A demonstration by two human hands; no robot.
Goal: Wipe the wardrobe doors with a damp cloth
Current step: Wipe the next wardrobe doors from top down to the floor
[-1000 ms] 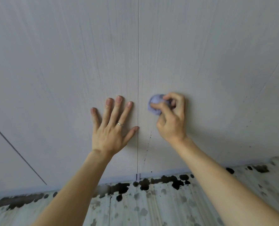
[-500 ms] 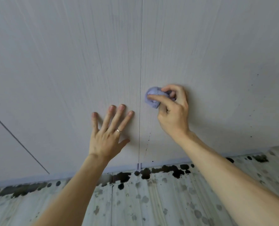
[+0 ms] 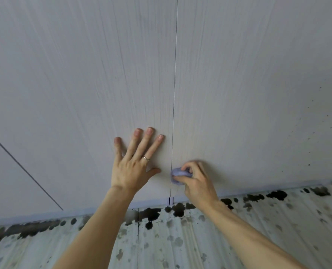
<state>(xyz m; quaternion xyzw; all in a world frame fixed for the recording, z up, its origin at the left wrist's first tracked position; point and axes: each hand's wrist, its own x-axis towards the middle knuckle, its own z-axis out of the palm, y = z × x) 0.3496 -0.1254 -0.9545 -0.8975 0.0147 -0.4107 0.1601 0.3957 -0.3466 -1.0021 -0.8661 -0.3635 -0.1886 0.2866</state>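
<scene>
Head view: left hand (image 3: 131, 167) spread flat on wardrobe door (image 3: 83, 94); right hand (image 3: 197, 181) grips cloth (image 3: 177, 172) at seam (image 3: 173, 94), near bottom edge (image 3: 258, 188).

The right door (image 3: 258, 84) offers wide flat room above and right of the right hand (image 3: 197, 181) and its cloth (image 3: 177, 172). Leftward, just across the seam (image 3: 174, 94), the left hand (image 3: 131, 167) lies spread on the left door (image 3: 83, 94); close below runs the floor (image 3: 200, 239).

The left hand (image 3: 130, 167) lies flat, fingers spread; the right hand (image 3: 198, 183) pinches the cloth (image 3: 177, 172).
</scene>
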